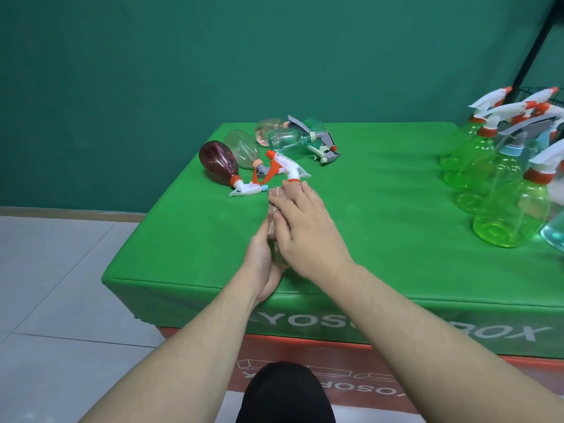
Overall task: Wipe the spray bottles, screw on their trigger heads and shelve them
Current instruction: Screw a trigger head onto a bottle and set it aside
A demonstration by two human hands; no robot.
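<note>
A spray bottle lies on the green table, pointing away from me and mostly hidden by my hands and a cloth. Its white trigger head (288, 169) with an orange lever sticks out at the far end. My left hand (262, 264) grips the bottle's near end from the left. My right hand (305, 227) lies over the top, its fingers curved round a speckled pink-brown cloth (274, 195) held against the bottle's body.
Several bottles lie at the far left: a dark red one (218, 161), a clear one (242, 149), a pinkish one (268, 131) and a teal one (290, 140) with grey trigger heads (328, 146). Several upright green bottles (512, 215) stand at the right beside a black wire rack (537, 93). The table's front edge (335, 296) is near me.
</note>
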